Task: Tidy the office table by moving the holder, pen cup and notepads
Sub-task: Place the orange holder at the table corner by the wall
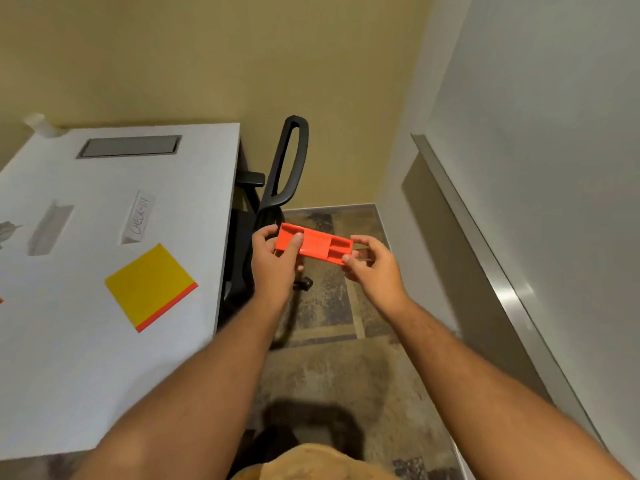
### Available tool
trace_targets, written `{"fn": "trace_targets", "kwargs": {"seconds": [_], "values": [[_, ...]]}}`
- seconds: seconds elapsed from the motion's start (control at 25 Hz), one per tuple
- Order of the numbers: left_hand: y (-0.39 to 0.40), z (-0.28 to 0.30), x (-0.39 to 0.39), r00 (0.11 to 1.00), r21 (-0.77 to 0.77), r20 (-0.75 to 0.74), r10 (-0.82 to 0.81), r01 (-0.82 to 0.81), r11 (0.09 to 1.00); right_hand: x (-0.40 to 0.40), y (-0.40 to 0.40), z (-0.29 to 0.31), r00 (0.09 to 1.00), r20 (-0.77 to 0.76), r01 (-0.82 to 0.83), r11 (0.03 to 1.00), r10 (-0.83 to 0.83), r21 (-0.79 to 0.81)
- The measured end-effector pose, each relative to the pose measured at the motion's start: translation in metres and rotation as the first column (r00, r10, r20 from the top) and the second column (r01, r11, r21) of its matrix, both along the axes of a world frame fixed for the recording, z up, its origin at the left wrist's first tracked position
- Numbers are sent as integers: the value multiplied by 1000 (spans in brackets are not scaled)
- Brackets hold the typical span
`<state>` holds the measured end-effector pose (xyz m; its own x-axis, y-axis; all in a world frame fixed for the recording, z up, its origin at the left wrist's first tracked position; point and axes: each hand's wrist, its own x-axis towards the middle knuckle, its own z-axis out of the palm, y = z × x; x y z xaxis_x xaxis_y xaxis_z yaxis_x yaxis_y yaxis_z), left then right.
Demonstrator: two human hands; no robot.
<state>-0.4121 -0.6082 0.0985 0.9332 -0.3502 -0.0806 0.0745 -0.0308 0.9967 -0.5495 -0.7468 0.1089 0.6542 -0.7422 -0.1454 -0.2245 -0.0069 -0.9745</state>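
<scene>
Head view is showing both hands holding an orange holder in the air over the carpet, just right of the white table: the left hand is gripping its left end with the thumb lying in a compartment, and the right hand is pinching its right end between thumb and fingers. Its shallow compartments are facing up and showing nothing inside. On the table a yellow notepad with an orange edge is lying flat, near a folded "CHECK-IN" card, while a black chair is standing beside the table's far corner.
</scene>
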Motion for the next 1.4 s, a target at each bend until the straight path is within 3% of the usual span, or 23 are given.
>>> {"fn": "trace_targets", "kwargs": {"seconds": [0.16,0.4,0.6,0.84,1.04,1.24,1.4], "values": [[-62,6,29,997,-63,33,73,-70,996,30,-55,6,1000,14,-17,1000,17,-26],[-156,15,142,977,-199,-32,209,-211,957,145,-170,38,962,-80,-272,937,261,-221],[-216,37,252,964,-230,-85,251,-264,937,259,-229,58,957,-113,-289,857,267,-427],[-267,33,358,912,-294,-280,300,-379,877,397,-289,49,938,-110,-340,805,330,-486],[-304,7,438,820,-249,-345,456,-548,798,513,-342,14,798,-186,-578,643,573,-503],[-343,1,484,656,-158,-360,663,-743,650,611,-388,4,622,-273,-741,438,734,-509],[-365,-4,507,638,-133,-387,666,-754,644,672,-404,-7,526,-273,-800,360,805,-481]]}}
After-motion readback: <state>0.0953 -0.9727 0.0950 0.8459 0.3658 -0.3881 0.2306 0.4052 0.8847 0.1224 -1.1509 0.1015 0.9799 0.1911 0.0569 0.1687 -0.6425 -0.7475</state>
